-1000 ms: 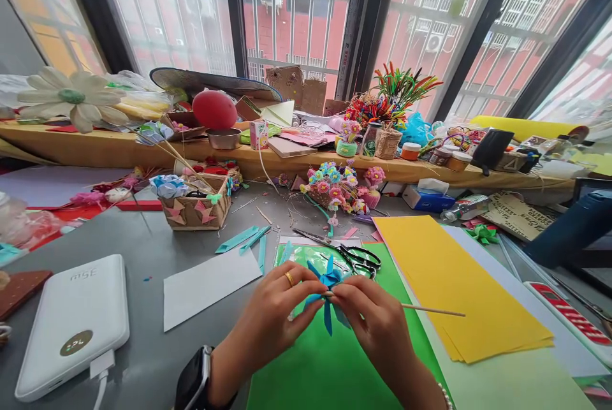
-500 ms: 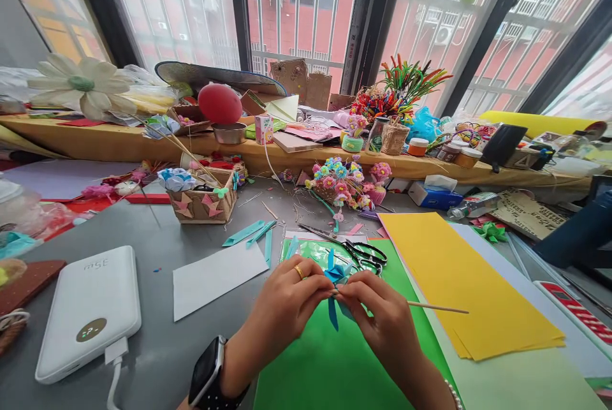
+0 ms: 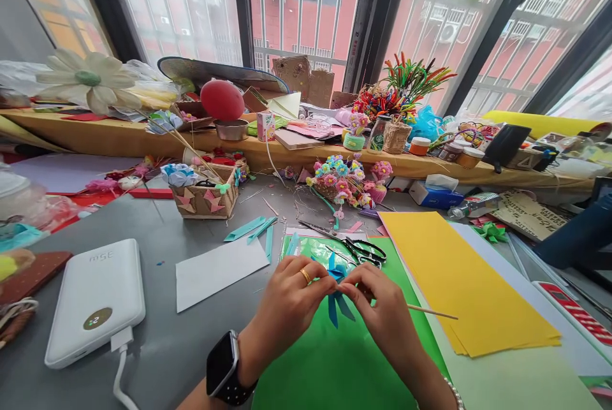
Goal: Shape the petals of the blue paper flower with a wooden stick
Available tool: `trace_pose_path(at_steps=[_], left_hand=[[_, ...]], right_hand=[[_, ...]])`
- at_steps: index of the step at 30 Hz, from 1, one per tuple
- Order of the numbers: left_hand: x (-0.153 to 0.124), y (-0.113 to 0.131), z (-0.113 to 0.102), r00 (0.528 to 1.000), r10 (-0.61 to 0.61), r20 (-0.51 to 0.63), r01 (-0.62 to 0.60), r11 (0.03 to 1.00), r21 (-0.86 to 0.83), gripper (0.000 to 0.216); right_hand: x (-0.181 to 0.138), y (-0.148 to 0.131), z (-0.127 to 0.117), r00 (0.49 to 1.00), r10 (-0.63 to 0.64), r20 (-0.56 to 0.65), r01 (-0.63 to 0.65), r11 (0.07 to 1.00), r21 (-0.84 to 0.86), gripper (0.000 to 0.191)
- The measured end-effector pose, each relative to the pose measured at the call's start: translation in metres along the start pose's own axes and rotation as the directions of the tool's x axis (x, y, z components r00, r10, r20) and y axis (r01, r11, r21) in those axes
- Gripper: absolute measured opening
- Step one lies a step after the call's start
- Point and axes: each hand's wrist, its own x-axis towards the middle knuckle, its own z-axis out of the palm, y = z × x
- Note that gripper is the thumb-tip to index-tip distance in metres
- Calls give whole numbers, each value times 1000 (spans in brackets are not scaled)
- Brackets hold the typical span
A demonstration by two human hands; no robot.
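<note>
Grey bench (image 3: 157, 340) cluttered with craft paper: above a green sheet (image 3: 335, 365), left hand (image 3: 287, 308) and right hand (image 3: 385, 314) pinch a blue paper flower (image 3: 337, 284), fingers (image 3: 321, 284) clamped tight on it; a thin wooden stick (image 3: 433, 313) juts rightward.

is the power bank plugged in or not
Plugged in: a white cable runs from the power bank at its near corner; its display is lit.

Blue paper piece (image 3: 337, 300) mostly covered by both hands; wooden stick (image 3: 433, 313) inner end hidden behind right hand (image 3: 382, 314); power bank cable (image 3: 125, 379) cut by bottom edge.
</note>
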Motion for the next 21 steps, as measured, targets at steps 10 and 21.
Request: trace_pose_path(at_steps=[10,21], left_hand=[[1,6,-3,998,55,-24,-53,996,65,17],[-1,4,2,989,-28,-146,26,1000,-13,14]], right_hand=[[1,2,-3,996,63,62,-67,996,61,19],[0,4,3,990,-125,-59,124,992,-33,20]])
